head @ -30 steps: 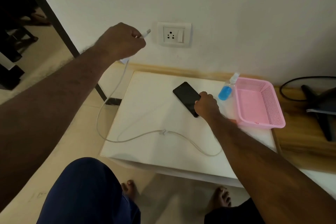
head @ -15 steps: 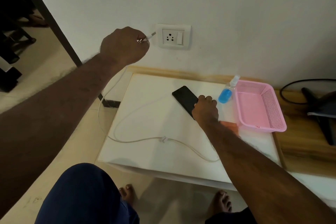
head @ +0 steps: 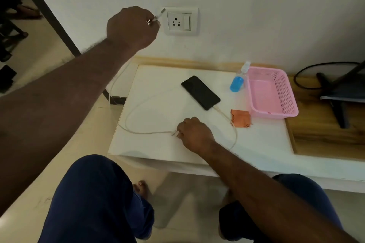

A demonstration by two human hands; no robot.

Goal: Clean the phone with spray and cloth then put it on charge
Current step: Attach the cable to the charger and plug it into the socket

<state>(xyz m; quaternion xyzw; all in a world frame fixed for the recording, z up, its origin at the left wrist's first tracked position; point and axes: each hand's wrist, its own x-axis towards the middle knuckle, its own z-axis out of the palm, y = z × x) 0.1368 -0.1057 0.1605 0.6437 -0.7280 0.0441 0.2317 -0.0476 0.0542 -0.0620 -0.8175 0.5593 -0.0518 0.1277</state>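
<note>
Left hand [head: 132, 25]: raised at the wall, its grip pinched around the free end of the white charging cable [head: 138, 131]; the cable's plug tip [head: 160, 13] sticks out of the fingers, just beside the left edge of the wall socket [head: 181, 21], not inserted.
Right hand [head: 194, 133]: resting on the counter [head: 158, 77], its grip closed loosely on the middle of the cable, where a small tie or knot sits.
Phone [head: 200, 92]: black, lying flat and screen up on the counter, set diagonally; the cable's other end is plugged into its near corner.
Cable run: from the phone it loops toward the counter's front edge, passes through the right hand, curves left over the counter and rises to the left hand.
Cloth [head: 241, 118]: orange, crumpled, flat on the counter between the phone and the pink basket [head: 271, 92], touching the cable.
Spray bottle [head: 238, 82]: blue liquid, clear top, upright just beside the basket's left wall.
Person: seated, blue trousers and bare feet visible below the counter.
</note>
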